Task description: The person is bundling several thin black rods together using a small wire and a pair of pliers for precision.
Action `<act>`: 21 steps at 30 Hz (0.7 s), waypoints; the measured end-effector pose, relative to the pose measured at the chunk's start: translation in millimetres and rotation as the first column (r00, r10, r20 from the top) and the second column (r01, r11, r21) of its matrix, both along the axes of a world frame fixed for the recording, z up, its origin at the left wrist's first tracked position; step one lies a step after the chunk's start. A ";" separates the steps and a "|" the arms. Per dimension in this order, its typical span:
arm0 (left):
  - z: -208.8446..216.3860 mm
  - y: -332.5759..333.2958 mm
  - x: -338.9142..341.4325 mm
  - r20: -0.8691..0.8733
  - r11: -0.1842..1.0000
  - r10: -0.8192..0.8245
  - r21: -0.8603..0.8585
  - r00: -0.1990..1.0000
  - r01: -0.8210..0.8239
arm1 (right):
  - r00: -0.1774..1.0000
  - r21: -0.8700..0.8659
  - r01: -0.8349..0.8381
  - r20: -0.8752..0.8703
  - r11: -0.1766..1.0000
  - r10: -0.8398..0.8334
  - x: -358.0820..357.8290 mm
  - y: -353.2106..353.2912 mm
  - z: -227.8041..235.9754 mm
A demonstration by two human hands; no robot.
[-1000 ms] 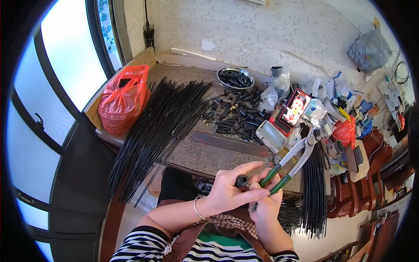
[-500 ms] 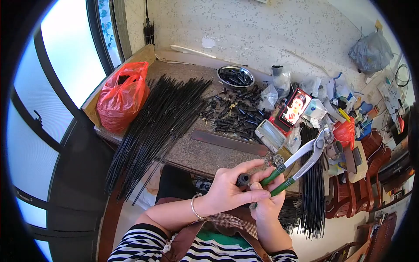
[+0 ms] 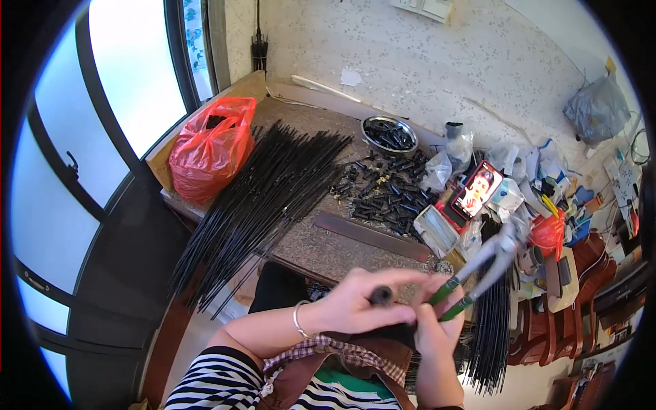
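Observation:
My left hand [image 3: 352,301], a bracelet at its wrist, is closed around a short black tubular piece [image 3: 380,296] whose round end faces up. Close beside it, my right hand [image 3: 439,331] grips green-handled pliers [image 3: 486,263] with long metal arms. Their head points up and to the right, blurred by motion. The fingers of both hands meet or overlap between the two things, and that spot is smeared. Beyond my hands, many similar black pieces [image 3: 389,198] lie heaped on the worktable [image 3: 301,242], with more in a round metal bowl [image 3: 389,134].
Long thin black rods [image 3: 266,198] spread over the table's left side, next to a red plastic bag [image 3: 212,150]. A flat metal bar [image 3: 372,236] lies near the front edge. Rightward are a lit phone [image 3: 477,190], a clear box [image 3: 436,229], clutter and another rod bundle [image 3: 490,328].
The table and its contents have shifted rightward in view. My left fingers have moved across toward the right hand, and the pliers' head has swung slightly right and down.

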State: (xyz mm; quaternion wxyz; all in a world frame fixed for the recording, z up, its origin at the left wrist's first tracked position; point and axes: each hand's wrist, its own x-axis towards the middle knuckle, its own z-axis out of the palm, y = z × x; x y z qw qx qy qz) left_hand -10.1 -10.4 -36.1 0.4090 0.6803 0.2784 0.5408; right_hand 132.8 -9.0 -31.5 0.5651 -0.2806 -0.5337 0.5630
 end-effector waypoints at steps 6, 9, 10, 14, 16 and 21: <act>-0.4 6.6 -28.2 0.227 0.991 0.073 -0.126 0.971 -0.045 | 0.541 -0.387 -0.334 0.668 0.859 0.511 39.2 -23.1 -3.1; -0.1 2.5 -17.5 0.112 0.986 0.098 -0.147 0.989 -0.081 | 0.528 -0.312 -0.445 0.666 0.840 0.527 30.4 -23.6 -6.1; -0.5 1.4 -16.3 0.108 0.983 0.153 -0.119 0.982 -0.140 | 0.525 -0.314 -0.445 0.667 0.839 0.528 28.6 -24.0 -2.4; 3.6 3.0 -12.4 0.102 0.977 0.214 -0.014 0.971 -0.214 | 0.650 -0.597 -0.585 0.062 0.550 0.758 40.2 -16.2 -0.3; 2.5 -0.4 -9.6 0.138 0.974 0.226 -0.005 0.964 -0.228 | 0.577 -0.579 -0.638 0.077 0.507 0.813 46.0 -16.2 -1.0; -11.3 4.5 -7.0 0.068 0.916 0.399 0.009 0.915 -0.400 | 0.350 -0.327 -0.382 0.814 0.865 0.462 39.8 -20.3 12.5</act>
